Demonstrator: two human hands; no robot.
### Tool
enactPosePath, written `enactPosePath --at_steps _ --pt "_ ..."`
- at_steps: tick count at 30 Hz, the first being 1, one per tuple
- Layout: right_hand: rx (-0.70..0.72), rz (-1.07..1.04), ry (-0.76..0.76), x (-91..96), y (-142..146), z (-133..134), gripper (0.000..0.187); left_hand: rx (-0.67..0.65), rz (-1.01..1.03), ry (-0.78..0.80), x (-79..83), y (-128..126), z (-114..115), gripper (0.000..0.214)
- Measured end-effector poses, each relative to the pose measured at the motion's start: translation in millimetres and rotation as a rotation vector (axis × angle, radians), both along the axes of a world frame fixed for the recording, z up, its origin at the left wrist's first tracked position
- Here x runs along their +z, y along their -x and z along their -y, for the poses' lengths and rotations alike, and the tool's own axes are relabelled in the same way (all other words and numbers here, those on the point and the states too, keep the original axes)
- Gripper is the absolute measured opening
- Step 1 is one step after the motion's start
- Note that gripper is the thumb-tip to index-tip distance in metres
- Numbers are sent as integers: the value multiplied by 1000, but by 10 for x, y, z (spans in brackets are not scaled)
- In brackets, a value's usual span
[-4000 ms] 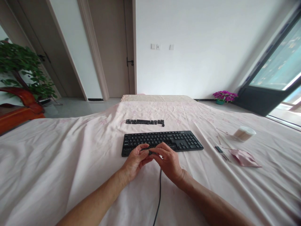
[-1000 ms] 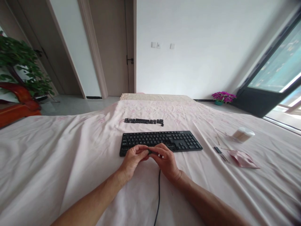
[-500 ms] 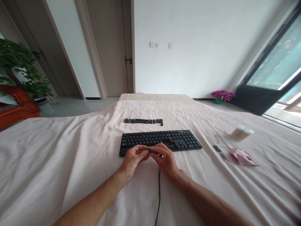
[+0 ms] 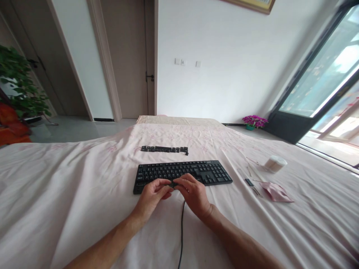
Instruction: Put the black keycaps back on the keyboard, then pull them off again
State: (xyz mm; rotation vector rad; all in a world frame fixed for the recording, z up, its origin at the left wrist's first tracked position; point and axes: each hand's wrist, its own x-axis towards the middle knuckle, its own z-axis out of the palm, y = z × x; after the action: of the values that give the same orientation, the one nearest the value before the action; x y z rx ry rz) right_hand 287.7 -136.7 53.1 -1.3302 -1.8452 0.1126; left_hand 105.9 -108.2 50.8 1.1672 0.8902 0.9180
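Observation:
A black keyboard (image 4: 183, 171) lies on the pink sheet (image 4: 70, 186) in front of me, its cable (image 4: 181, 231) running toward me between my arms. My left hand (image 4: 151, 196) and my right hand (image 4: 193, 194) meet at the keyboard's near edge. Their fingertips pinch together on a small dark piece (image 4: 173, 184), too small to name. Beyond the keyboard a row of loose black keycaps (image 4: 164, 149) is laid out in a line.
To the right on the sheet are a round tub of cotton swabs (image 4: 275, 163), a few thin sticks and a small dark tool (image 4: 249, 182), and a crumpled pink cloth (image 4: 276, 192). A plant (image 4: 19, 89) stands far left; doors lie ahead.
My head tilted up and turned a little to the right, so everything sits lower and further left in view. Both hands stay pinched together at the keyboard's near edge.

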Motion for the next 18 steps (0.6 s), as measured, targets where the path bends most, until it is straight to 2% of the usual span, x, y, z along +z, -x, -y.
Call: enactPosePath --at_steps 3,7,9,12,15,18 --pt "-129 -131 -2 8 -253 -157 17 90 -95 -183 60 78 -44 39" --pt "-307 -220 58 -29 -683 -348 20 363 -214 -414 64 271 -237 36" --pt "-326 -179 120 -65 -821 -387 20 495 -328 -510 11 399 -378 34" --pt "-304 -62 175 -118 -867 -391 19 632 -479 -587 -138 597 -601 35" --pt "-295 76 159 -149 -802 -383 16 629 -605 -597 -321 744 -779 35" --pt "-296 186 127 -157 -748 -392 16 590 -615 -500 -457 797 -871 38"
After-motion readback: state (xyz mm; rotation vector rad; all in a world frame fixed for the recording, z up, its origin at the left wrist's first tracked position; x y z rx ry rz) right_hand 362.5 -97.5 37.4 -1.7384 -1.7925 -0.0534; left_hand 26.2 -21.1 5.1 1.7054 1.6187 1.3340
